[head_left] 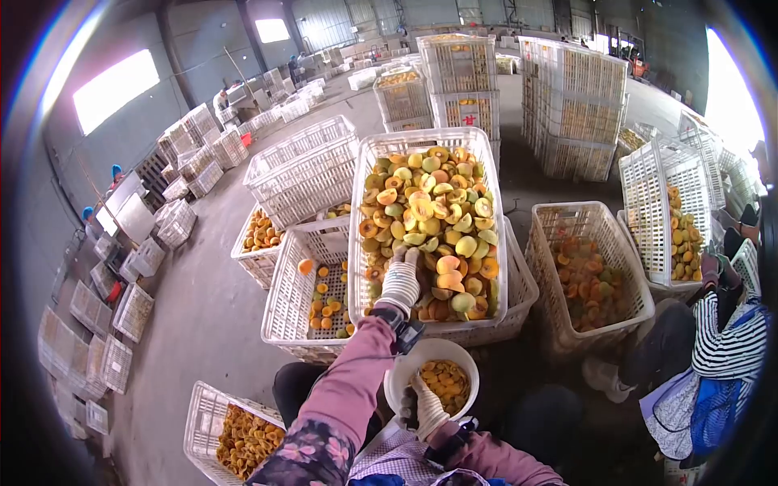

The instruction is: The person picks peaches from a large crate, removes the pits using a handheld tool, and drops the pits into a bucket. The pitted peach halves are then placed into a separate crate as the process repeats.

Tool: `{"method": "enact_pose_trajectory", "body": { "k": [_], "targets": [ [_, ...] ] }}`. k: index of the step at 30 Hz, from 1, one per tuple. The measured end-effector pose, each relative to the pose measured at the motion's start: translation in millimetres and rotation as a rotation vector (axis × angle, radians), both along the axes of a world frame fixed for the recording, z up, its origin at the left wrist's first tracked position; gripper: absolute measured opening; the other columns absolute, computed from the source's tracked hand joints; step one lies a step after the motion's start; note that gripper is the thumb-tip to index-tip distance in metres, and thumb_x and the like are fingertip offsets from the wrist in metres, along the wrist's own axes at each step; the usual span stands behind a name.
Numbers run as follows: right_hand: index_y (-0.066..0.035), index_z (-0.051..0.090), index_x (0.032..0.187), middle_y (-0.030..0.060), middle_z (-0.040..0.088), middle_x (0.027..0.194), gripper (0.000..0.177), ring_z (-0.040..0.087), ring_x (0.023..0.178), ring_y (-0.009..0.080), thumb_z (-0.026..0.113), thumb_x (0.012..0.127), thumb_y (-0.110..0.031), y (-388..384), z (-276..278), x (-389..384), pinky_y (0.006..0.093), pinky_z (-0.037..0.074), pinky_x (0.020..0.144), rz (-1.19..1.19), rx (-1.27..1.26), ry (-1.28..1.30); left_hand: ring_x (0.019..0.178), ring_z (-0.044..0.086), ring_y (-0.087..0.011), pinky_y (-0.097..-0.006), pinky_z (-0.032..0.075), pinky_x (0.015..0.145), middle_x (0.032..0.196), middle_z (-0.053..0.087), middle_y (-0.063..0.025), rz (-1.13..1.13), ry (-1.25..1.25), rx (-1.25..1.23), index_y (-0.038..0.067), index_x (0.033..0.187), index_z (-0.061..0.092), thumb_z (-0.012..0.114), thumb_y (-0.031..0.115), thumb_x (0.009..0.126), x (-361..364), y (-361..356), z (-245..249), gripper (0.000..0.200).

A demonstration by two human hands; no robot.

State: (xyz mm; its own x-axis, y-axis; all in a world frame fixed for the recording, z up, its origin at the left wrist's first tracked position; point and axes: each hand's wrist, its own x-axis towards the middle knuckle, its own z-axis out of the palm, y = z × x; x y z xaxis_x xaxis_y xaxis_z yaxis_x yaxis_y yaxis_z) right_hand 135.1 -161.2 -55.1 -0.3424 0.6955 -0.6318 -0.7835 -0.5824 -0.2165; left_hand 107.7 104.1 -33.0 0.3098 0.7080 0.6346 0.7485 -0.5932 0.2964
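My left hand (400, 285), in a white striped glove, reaches into a white plastic crate (497, 235) heaped with halved stone fruit (421, 206) that look like apricots or peaches. Its fingers stretch out onto the fruit, and I see nothing gripped in them. Lower down, my right hand (425, 409), also gloved, with dark, dirty fingertips, is at the left side of a white bucket (395, 377). Its fingers are curled; what they hold, if anything, is hidden. Small orange-brown fruit pieces (446, 385) lie in the bucket.
Under the heaped crate, a lower crate (279, 320) holds scattered fruit. A crate of brownish pieces (243, 437) stands at lower left, another crate (587, 215) to the right. A person in striped sleeves (729, 348) sits at far right. Tall crate stacks (571, 105) stand behind.
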Motion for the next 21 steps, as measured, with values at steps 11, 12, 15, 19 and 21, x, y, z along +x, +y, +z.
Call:
{"method": "enact_pose_trajectory", "body": {
  "k": [11, 12, 15, 19, 21],
  "targets": [
    [-0.007, 0.054, 0.092, 0.0015, 0.050, 0.060, 0.028, 0.044, 0.045, 0.0113, 0.053, 0.090, -0.035, 24, -18, 0, 0.0269, 0.038, 0.041, -0.304, 0.495, -0.708, 0.072, 0.056, -0.0161, -0.0268, 0.049, 0.064, 0.090, 0.058, -0.0041, -0.274, -1.590, -1.257, 0.007, 0.106, 0.055, 0.050, 0.028, 0.087, -51, -156, -8, 0.029],
    [-0.006, 0.054, 0.096, 0.0018, 0.051, 0.061, 0.028, 0.044, 0.048, 0.0105, 0.053, 0.091, -0.033, 24, -26, -4, 0.0256, 0.038, 0.043, -0.337, 0.582, -0.884, 0.073, 0.057, -0.0156, -0.0271, 0.049, 0.065, 0.088, 0.058, -0.0045, -0.268, -1.549, -1.324, 0.005, 0.103, 0.055, 0.049, 0.033, 0.089, -51, -166, -16, 0.032],
    [-0.003, 0.054, 0.101, 0.0021, 0.052, 0.064, 0.033, 0.045, 0.054, 0.0089, 0.053, 0.091, -0.034, 14, -11, -1, 0.0251, 0.039, 0.049, -0.155, 0.466, -0.748, 0.076, 0.057, -0.0158, -0.0273, 0.049, 0.068, 0.088, 0.059, -0.0053, -0.278, -1.327, -1.146, 0.003, 0.101, 0.056, 0.044, 0.037, 0.094, -50, -181, -22, 0.036],
    [0.000, 0.049, 0.109, 0.0171, 0.060, 0.072, 0.042, 0.058, 0.065, 0.0288, 0.048, 0.091, -0.038, 10, 7, 11, 0.0368, 0.046, 0.059, 0.068, 0.466, -1.014, 0.078, 0.058, -0.0148, -0.0258, 0.049, 0.071, 0.087, 0.060, -0.0066, -0.195, -1.252, -1.103, 0.001, 0.098, 0.056, 0.039, 0.036, 0.097, -46, -182, -21, 0.039],
    [0.000, 0.047, 0.112, 0.0247, 0.062, 0.078, 0.047, 0.062, 0.074, 0.0388, 0.044, 0.091, -0.042, 10, 3, 14, 0.0434, 0.050, 0.066, 0.178, 0.530, -1.266, 0.072, 0.058, -0.0130, -0.0245, 0.049, 0.067, 0.082, 0.060, -0.0072, -0.149, -1.215, -1.188, 0.000, 0.094, 0.056, 0.041, 0.036, 0.097, -48, -184, -18, 0.039]
  ]
}}
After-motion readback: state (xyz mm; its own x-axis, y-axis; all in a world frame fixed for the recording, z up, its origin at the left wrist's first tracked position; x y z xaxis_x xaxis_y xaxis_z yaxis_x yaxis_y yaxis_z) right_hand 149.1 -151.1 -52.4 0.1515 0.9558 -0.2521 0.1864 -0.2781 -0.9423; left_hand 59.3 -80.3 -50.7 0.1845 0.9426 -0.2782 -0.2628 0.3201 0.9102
